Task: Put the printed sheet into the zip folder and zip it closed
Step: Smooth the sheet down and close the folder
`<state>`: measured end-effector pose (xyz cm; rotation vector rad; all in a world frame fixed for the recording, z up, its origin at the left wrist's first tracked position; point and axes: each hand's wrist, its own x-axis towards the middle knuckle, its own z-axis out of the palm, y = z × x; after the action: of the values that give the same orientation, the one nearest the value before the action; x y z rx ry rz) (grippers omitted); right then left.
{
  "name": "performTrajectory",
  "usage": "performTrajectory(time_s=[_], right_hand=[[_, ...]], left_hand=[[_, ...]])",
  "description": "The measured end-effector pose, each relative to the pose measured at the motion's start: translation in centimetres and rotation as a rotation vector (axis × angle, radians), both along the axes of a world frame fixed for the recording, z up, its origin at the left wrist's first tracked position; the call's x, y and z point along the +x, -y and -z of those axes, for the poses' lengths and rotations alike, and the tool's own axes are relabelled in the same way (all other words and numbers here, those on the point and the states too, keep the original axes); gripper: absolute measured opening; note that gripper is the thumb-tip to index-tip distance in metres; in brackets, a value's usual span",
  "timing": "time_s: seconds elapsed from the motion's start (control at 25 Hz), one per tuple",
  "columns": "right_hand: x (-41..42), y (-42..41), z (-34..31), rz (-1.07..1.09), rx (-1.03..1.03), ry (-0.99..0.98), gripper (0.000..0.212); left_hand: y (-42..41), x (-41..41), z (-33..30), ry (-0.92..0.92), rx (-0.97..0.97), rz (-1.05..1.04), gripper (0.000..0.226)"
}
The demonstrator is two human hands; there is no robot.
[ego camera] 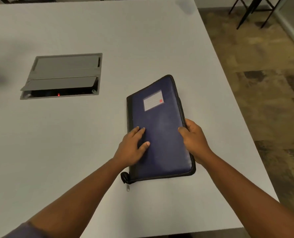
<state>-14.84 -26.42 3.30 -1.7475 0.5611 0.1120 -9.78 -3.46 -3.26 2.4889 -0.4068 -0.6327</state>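
Zip folder (160,127), dark blue with black edging, flat on pale grey tabletop (74,143), lying between both hands and reaching away from them toward the far side. Closed cover up; pale label (153,100) with red dot on the cover, well beyond the fingertips. Left hand (131,148) palm down on the near-left part of the cover, fingers spread and flat, pressing rather than gripping. Right hand (193,140) wrapped around the right long edge, thumb on top of the cover, other fingers curled under and out of sight. Right edge seemingly lifted a little off the tabletop; cannot tell for certain. Zipper pull (128,187) hanging off the near-left corner, just below and nearer than the left hand, lying on the tabletop beside a black tab (124,176). Printed sheet not visible; cannot tell whether inside. Recessed grey cable box (63,75) set in the tabletop, well apart to the left of and beyond the left hand, near flap ajar, small red light (58,94) within. Patterned floor (263,83) past the tabletop edge, to the right of the right hand.
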Motion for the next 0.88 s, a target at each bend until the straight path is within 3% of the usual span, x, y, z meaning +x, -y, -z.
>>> performTrajectory(time_s=[0.12, 0.44, 0.88], right_hand=[[-0.8, 2.1, 3.8, 0.014, -0.192, -0.076, 0.021], [-2.4, 2.4, 8.5, -0.087, -0.501, -0.303, 0.053], [-1.0, -0.8, 10.0, -0.189, -0.66, -0.264, 0.062]], left_hand=[[-0.1, -0.1, 1.6, -0.094, 0.026, -0.098, 0.074], [-0.9, -0.9, 3.1, -0.115, 0.064, -0.056, 0.092], [-4.0, -1.4, 2.4, -0.12, -0.015, -0.27, 0.092]])
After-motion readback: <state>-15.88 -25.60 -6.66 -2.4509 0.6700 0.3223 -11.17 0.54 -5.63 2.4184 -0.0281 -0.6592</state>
